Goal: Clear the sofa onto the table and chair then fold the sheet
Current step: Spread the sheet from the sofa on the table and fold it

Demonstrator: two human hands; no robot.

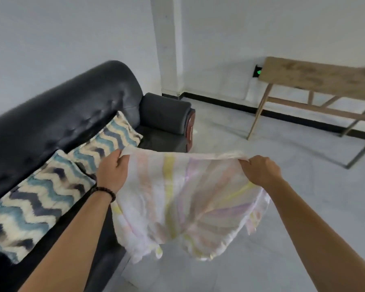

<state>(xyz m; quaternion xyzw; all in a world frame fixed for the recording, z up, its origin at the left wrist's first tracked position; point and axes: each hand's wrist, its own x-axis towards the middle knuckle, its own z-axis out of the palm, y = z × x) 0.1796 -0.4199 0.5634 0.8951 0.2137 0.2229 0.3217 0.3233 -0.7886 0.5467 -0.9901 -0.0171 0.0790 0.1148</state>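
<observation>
A thin white sheet (183,199) with pale yellow, pink and lilac stripes hangs in the air in front of me. My left hand (112,170) grips its upper left corner and my right hand (261,170) grips its upper right corner, so the top edge is stretched between them. The rest of the sheet drapes down above the floor. To the left stands a black leather sofa (67,106). Two zigzag-patterned cushions, one nearer (36,205) and one farther (108,140), lean against its backrest. A wooden table (316,76) stands at the far right by the wall.
Grey tiled floor (282,239) stretches open between the sofa and the table. The sofa's right armrest (167,112) ends near a white wall column (167,49). A small green-lit wall box (258,71) sits behind the table's left end.
</observation>
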